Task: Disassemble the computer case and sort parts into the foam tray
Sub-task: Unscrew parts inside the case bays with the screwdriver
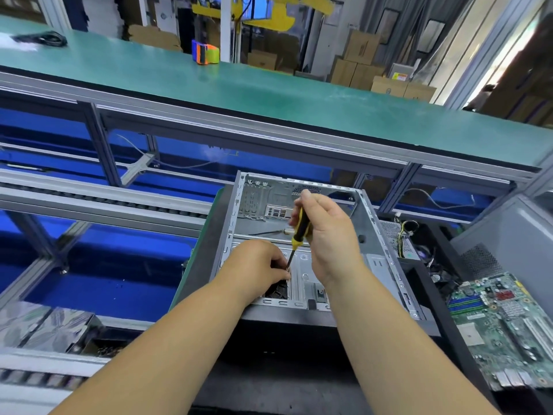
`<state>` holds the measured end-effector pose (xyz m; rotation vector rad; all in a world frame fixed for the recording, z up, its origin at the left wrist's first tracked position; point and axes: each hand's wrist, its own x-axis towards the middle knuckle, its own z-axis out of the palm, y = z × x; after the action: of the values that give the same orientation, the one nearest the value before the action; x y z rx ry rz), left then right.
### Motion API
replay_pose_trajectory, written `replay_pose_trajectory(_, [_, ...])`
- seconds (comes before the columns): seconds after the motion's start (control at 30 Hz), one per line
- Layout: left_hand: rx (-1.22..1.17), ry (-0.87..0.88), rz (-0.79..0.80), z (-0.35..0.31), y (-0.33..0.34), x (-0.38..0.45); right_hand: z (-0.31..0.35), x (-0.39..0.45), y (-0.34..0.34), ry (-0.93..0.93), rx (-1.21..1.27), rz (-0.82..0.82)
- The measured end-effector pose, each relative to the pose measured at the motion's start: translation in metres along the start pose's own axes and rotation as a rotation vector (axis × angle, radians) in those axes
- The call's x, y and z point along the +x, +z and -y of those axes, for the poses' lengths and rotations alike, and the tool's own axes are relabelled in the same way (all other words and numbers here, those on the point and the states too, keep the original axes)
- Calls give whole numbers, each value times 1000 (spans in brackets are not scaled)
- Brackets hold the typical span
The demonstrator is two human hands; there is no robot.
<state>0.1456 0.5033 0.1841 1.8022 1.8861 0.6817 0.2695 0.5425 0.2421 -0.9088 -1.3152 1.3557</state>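
A long green desk [269, 94] runs across the far side, carrying an orange, blue and green tape dispenser [205, 53] and, well apart at its left end, a coiled black cable [45, 38]. Behind it stand stacked cardboard boxes [359, 59] and a yellow frame [263, 10]. Nearer, below the desk, grey aluminium rails [101, 202] cross over blue panels [98, 283], and shiny silver bags [51, 327] lie at lower left.

right hand [326, 235] grips screwdriver [300, 227] (tip down) | left hand [260, 262] inside case [377, 235]
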Motion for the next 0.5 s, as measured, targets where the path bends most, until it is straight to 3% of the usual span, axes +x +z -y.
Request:
replay_pose_trajectory(0.2, [2,6,8,-2,0,-1,-7,-13,15,-93,4,-53])
replay_pose_trajectory(0.5, [-38,17,15,0,0,-1,-6,-5,14,-93,140,152])
